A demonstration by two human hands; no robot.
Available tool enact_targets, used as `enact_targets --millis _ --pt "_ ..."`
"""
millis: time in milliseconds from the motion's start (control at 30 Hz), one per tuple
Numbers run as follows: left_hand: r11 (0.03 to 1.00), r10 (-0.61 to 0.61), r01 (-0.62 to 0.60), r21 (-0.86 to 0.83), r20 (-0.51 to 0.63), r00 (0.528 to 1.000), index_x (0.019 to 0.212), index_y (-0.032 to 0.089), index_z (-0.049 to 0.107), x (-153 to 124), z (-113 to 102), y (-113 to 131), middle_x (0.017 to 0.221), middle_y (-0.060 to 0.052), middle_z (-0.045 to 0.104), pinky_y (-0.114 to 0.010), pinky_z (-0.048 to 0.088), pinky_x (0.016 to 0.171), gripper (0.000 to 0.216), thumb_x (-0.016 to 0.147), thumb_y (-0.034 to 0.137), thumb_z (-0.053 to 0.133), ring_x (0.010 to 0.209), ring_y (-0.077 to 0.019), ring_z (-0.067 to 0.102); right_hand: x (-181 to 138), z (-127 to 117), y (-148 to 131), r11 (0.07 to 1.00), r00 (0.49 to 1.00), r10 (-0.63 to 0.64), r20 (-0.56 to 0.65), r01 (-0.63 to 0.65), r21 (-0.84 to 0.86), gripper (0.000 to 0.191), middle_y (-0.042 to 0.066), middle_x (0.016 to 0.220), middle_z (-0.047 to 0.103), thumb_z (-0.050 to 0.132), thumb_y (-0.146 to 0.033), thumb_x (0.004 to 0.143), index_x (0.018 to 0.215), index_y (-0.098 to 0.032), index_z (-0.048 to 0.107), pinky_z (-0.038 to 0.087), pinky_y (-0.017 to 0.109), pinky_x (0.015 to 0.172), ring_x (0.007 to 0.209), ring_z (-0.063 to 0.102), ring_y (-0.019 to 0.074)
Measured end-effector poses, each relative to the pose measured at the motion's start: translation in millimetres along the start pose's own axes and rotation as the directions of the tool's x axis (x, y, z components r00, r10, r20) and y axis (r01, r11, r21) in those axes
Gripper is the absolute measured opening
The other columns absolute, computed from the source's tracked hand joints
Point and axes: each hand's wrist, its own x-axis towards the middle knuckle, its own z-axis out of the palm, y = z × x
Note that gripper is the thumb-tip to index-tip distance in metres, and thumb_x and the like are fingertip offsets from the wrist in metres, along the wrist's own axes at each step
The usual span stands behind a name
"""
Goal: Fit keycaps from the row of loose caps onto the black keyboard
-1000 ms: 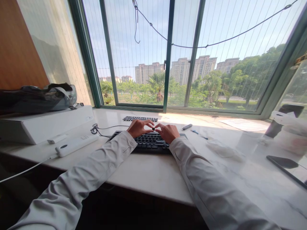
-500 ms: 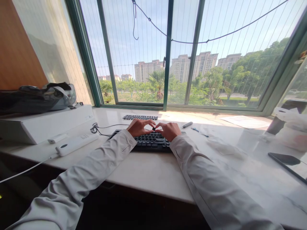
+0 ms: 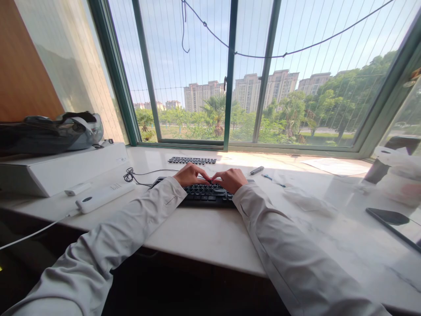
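Judged as close two-handed work on a small black piece [image 3: 210, 181], pinched between the closed fingertips of left hand [image 3: 188, 174] and right hand [image 3: 233, 180]; just above or on the keyboard [image 3: 210, 198], impossible to tell which; seems to call next for steady alignment; compared with half a second ago, brought lower, more hidden.

I see a long, pale grey left sleeve [image 3: 105, 245], its loose cloth bunched into deep creases, and a matching right sleeve [image 3: 296, 259], smoother in its folds. Fitted cuffs [image 3: 176, 189] end at the wrists, leaving the left hand [image 3: 189, 174] and right hand [image 3: 233, 179] bare.
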Motion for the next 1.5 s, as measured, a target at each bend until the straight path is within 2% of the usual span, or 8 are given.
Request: enact_targets --millis 167,400,700,900,1100,1300,1500 --pt "0.995 0.028 -0.023 0.092 -0.053 0.998 0.085 0.021 0.076 -0.9 1.3 -1.1 0.057 0.001 0.066 -0.020 0.034 0.052 0.034 0.068 0.050 0.070 0.049 -0.0069 0.047 0.4 2.7 2.3 1.000 1.000 -0.008 -0.006 0.008 0.016 0.039 0.003 0.091 0.072 0.046 -0.057 0.086 0.115 -0.038 0.063 0.041 0.027 0.072 0.085 0.065 0.0203" --pt "0.981 0.073 -0.058 0.184 -0.072 0.995 0.092 0.023 0.074 -2.3 1.2 -0.2 0.077 -0.001 0.073 -0.019 0.039 0.056 0.034 0.072 0.050 0.068 0.053 -0.0081 0.057 -0.7 0.6 1.5 1.000 1.000 0.005 -0.026 -0.004 0.021 0.044 0.005 0.092 0.072 0.042 -0.061 0.086 0.117 -0.037 0.062 0.041 0.028 0.072 0.086 0.065 0.0213" --pt "0.985 0.068 -0.049 0.167 -0.110 0.992 0.092 0.023 0.074 -3.1 0.8 5.2 0.078 -0.001 0.073 -0.019 0.039 0.053 0.035 0.073 0.051 0.066 0.053 -0.0086 0.058 -0.8 1.0 0.9 1.000 1.000 0.019 -0.022 -0.019 0.010 0.043 0.004 0.091 0.072 0.040 -0.059 0.087 0.117 -0.038 0.061 0.041 0.028 0.072 0.086 0.065 0.0208" --pt "0.988 0.047 -0.033 0.154 -0.088 0.995 0.091 0.023 0.075 -2.7 0.4 4.2 0.076 -0.002 0.073 -0.019 0.039 0.054 0.034 0.072 0.050 0.068 0.053 -0.0086 0.057 -0.8 1.6 0.4 1.000 1.000 0.015 -0.023 -0.015 0.013 0.042 0.004 0.088 0.072 0.041 -0.059 0.087 0.116 -0.036 0.062 0.041 0.027 0.071 0.084 0.065 0.0209" --pt "0.998 0.024 -0.020 0.056 -0.068 0.997 0.081 0.019 0.076 -1.6 -0.7 5.8 0.060 -0.001 0.068 -0.020 0.036 0.052 0.032 0.070 0.049 0.069 0.049 -0.0069 0.049 0.0 4.0 1.2 0.999 1.000 -0.028 -0.001 0.028 0.041 0.042 0.004 0.087 0.072 0.040 -0.059 0.088 0.113 -0.036 0.064 0.040 0.027 0.071 0.083 0.065 0.0207" --pt "0.995 -0.052 0.053 -0.085 0.012 0.999 0.078 0.016 0.076 -0.2 -2.0 4.0 0.068 -0.005 0.070 -0.021 0.035 0.050 0.035 0.067 0.049 0.071 0.054 -0.0088 0.052 -1.7 3.5 -0.5 0.994 0.997 -0.070 0.012 0.069 0.086 0.039 0.003 0.089 0.072 0.041 -0.056 0.088 0.111 -0.035 0.066 0.040 0.027 0.070 0.084 0.065 0.0203" --pt "0.968 -0.096 0.114 -0.223 0.090 0.991 0.083 0.015 0.075 1.1 -2.0 4.5 0.071 -0.006 0.071 -0.021 0.032 0.047 0.036 0.066 0.047 0.072 0.056 -0.0096 0.054 -4.5 5.7 -4.3 0.990 0.999 -0.033 -0.009 0.034 0.137 0.038 0.003 0.087 0.072 0.039 -0.051 0.090 0.105 -0.033 0.069 0.039 0.026 0.069 0.082 0.063 0.0185"
